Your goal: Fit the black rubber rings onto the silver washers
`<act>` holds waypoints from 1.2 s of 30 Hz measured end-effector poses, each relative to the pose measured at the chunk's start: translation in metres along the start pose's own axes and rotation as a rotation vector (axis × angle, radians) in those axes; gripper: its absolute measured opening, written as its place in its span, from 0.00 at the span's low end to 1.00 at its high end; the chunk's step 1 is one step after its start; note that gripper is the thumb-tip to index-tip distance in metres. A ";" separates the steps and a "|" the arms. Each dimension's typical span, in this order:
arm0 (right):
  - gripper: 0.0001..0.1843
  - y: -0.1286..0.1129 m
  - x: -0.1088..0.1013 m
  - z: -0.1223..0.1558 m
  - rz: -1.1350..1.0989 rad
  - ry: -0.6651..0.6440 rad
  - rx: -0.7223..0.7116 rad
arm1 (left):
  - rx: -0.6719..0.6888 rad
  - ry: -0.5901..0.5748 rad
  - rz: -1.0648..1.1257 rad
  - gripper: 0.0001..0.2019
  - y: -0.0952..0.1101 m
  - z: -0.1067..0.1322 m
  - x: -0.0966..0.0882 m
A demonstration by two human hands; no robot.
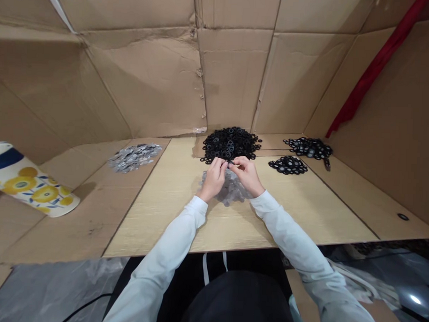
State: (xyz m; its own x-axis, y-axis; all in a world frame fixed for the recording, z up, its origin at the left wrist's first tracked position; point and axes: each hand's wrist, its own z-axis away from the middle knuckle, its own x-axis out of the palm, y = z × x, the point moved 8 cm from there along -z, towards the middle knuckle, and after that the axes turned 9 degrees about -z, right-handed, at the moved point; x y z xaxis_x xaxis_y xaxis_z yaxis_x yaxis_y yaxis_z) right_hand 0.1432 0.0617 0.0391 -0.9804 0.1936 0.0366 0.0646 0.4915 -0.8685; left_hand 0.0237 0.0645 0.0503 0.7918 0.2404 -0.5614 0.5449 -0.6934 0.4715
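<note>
Head view: your left hand [214,179] and right hand [249,176] pinch a small dark piece [230,163] between fingertips, translucent discs [230,189] beneath.

- A work surface made of a pale yellow board [152,215] across the middle, with brown cardboard [74,231] to the left and a pale strip [364,199] to the right.
- Heap of black rings [231,142], just above the frame's centre.
- Loose translucent discs [230,192], just below the centre.
- Spread of silvery discs [134,157], left of centre, on the cardboard.
- Two clusters of pale-centred black rings, right of centre: a nearer one [288,165] and a farther one [310,148].
- Single dark ring [403,217], far right.
- Flower-patterned container [34,180], left edge, on the cardboard.
</note>
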 end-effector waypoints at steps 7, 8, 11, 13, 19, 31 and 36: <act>0.13 -0.003 0.003 0.001 -0.156 -0.039 0.099 | -0.135 0.032 0.111 0.09 -0.006 0.002 0.002; 0.13 -0.002 0.003 0.001 -0.164 -0.024 0.107 | -0.181 0.047 0.144 0.09 -0.008 0.004 0.003; 0.13 0.000 0.001 0.002 -0.171 0.035 0.103 | -0.297 0.081 0.226 0.11 -0.009 0.012 0.009; 0.12 0.000 -0.002 0.002 -0.163 0.074 0.086 | -0.303 0.049 0.246 0.11 -0.005 0.015 0.016; 0.11 0.000 -0.005 0.000 -0.071 0.069 0.039 | -0.355 -0.005 0.243 0.10 -0.007 0.017 0.024; 0.15 0.000 0.004 0.004 0.042 -0.081 0.082 | -0.030 -0.011 -0.052 0.14 -0.001 0.002 0.000; 0.13 -0.006 0.001 0.005 0.168 -0.036 0.039 | 0.023 0.030 -0.085 0.15 0.001 0.005 -0.001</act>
State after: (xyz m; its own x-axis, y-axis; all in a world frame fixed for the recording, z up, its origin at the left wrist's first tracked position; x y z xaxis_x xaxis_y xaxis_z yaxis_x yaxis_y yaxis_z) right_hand 0.1413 0.0546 0.0424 -0.9625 0.2394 -0.1275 0.2213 0.4212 -0.8795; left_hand 0.0222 0.0608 0.0480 0.7512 0.3189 -0.5779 0.6042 -0.6848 0.4075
